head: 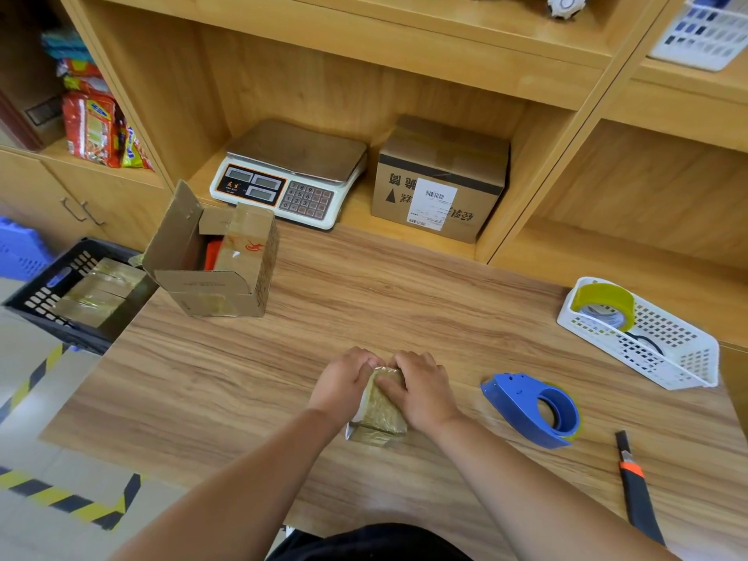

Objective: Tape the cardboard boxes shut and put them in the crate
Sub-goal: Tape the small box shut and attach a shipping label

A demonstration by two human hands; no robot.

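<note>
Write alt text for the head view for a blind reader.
Left hand and right hand hold a small taped box on the table. A blue tape dispenser and a knife lie to the right; a black crate of taped boxes stands left.

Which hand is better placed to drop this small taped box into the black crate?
Left, probably: the left hand and right hand both hold the small tape-wrapped cardboard box, but the black plastic crate sits past the wooden table's left edge.
</note>
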